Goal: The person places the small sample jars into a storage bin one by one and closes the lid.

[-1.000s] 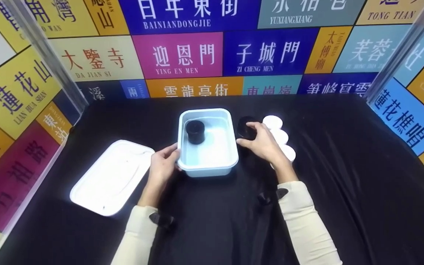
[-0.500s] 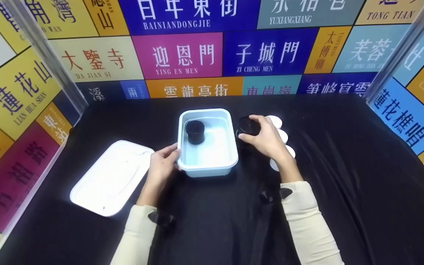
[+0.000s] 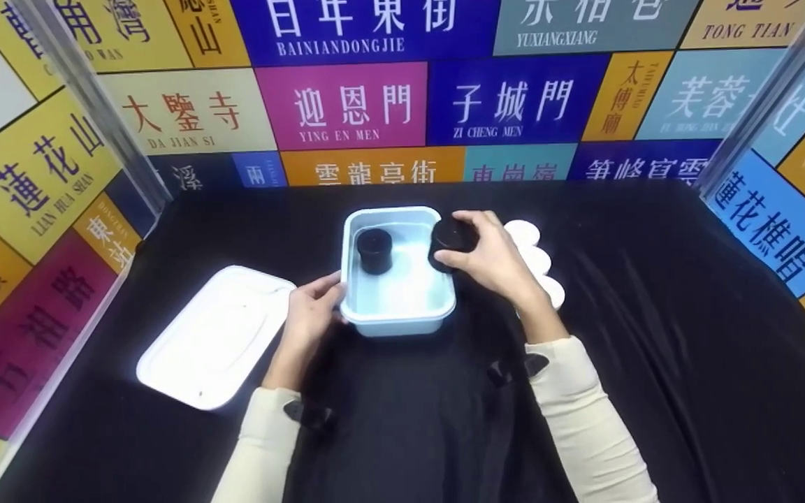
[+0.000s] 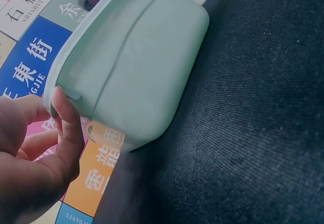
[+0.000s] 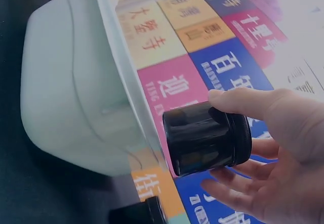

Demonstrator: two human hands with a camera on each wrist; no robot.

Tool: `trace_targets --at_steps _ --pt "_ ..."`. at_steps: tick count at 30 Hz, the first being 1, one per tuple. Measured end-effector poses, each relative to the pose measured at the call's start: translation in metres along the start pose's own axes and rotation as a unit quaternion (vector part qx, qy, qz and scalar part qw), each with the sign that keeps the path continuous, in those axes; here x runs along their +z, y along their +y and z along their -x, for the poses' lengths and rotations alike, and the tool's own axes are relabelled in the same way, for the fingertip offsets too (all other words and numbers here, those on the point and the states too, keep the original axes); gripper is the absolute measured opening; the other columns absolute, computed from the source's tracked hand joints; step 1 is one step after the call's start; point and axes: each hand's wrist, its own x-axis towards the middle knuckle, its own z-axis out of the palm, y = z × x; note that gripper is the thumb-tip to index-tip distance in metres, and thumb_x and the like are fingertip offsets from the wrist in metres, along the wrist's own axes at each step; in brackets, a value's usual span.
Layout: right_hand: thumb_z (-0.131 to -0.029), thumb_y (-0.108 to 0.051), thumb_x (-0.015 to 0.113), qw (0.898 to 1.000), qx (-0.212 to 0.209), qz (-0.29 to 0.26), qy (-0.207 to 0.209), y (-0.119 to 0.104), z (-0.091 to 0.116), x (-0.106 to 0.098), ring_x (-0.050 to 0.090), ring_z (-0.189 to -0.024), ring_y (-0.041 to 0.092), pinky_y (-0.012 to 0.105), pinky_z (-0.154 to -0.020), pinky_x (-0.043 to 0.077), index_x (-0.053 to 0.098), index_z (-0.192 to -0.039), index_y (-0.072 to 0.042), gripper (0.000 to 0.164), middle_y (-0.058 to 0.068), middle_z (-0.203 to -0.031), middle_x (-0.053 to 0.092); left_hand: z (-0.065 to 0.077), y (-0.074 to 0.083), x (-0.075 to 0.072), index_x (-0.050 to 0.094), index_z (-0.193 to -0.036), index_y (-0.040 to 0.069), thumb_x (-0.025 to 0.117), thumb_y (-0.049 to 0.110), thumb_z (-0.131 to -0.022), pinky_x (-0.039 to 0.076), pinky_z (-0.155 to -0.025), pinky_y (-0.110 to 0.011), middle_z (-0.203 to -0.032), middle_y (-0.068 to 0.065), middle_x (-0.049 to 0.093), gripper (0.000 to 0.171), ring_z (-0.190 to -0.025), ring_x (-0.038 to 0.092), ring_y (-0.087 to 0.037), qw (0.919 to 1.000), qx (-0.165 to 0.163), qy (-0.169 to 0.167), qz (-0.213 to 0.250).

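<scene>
A pale blue-green rectangular plastic container [image 3: 402, 293] stands in the middle of the black cloth. My left hand [image 3: 313, 304] pinches its left rim between thumb and fingers, as the left wrist view [image 4: 43, 153] shows up close. Inside, toward the back left, a black lidded jar [image 3: 375, 251] stands upright. A second black jar [image 5: 205, 139] with a ridged lid is gripped by the thumb and fingers of my right hand [image 3: 490, 258]. In the head view it overlaps the container's right rim; in the right wrist view it is beside that rim.
Several white round-topped things [image 3: 535, 260] stand in a row to the right. A white container lid [image 3: 217, 339] lies at the left. Another black object [image 5: 139, 213] shows at the bottom of the right wrist view. A printed sign wall [image 3: 353, 105] closes off the back.
My right hand has closed round the black jar and moved it left, from beside the container to over its right rim. My left hand stays on the left rim.
</scene>
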Motion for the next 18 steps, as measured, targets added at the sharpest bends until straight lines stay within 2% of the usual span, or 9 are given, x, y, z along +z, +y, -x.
trace_targets --at_steps 6,13,18 --pt "-0.081 -0.035 0.082 0.999 -0.012 0.028 -0.03 -0.015 -0.01 0.008 0.053 -0.126 0.032 0.047 -0.112 0.043 0.052 -0.144 -0.01 0.073 0.014 -0.139 0.054 -0.001 0.0 0.0 0.064 -0.129 -0.005 0.061 0.006 -0.096 0.051 -0.049 -0.018 -0.112 -0.027 0.07 0.035 -0.057 0.059 -0.01 1.0 -0.001 0.004 -0.002" --pt "-0.082 -0.034 0.082 0.996 -0.015 0.048 -0.068 -0.023 -0.019 0.018 0.053 -0.124 0.032 0.043 -0.113 0.044 0.051 -0.145 -0.009 0.075 0.015 -0.137 0.053 0.004 -0.001 0.002 0.063 -0.132 -0.002 0.061 0.01 -0.098 0.052 -0.05 -0.018 -0.12 -0.028 0.067 0.036 -0.064 0.06 -0.01 0.9998 -0.008 0.011 -0.012" --pt "-0.082 -0.035 0.083 0.994 -0.018 0.062 -0.088 -0.025 -0.022 0.024 0.053 -0.122 0.033 0.045 -0.112 0.045 0.051 -0.144 -0.008 0.075 0.016 -0.135 0.053 0.007 -0.003 0.004 0.065 -0.128 -0.004 0.063 0.009 -0.098 0.052 -0.05 -0.019 -0.11 -0.024 0.07 0.033 -0.058 0.058 -0.01 0.9996 -0.003 0.029 0.003"
